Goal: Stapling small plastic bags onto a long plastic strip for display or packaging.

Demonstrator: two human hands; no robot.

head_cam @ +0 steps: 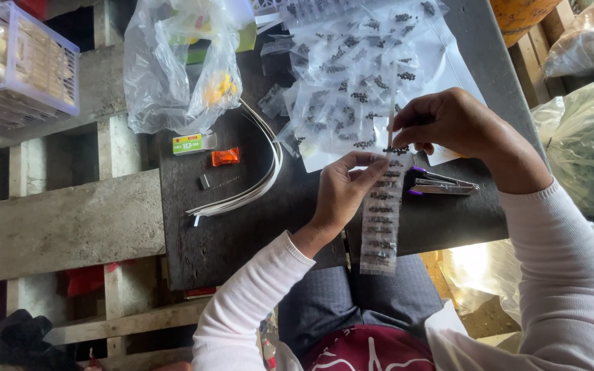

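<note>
Head view, looking down on a dark work board (242,227).

Left hand (342,196): fingers closed in a pinch on the upper end of a hanging strip of small clear bags (381,220), each holding dark beads. The strip's long axis runs 12 to 6 o'clock, its lower end dropping over the board's near edge toward the lap.

Right hand (448,127): at 1 o'clock from the left, fingertips closed at the strip's top, where a narrow white strip (391,120) stands up. Whether it grips that or the topmost bag, I cannot tell. Both hands meet at the top end; the left is nearer the strip's body.

Around: loose pile of bead sachets (352,75) at 12 o'clock, purple-handled stapler (443,184) just right of the strip, white bands (256,185) at 9 o'clock, orange packet (225,156), clear plastic sack (180,62) at 11.
</note>
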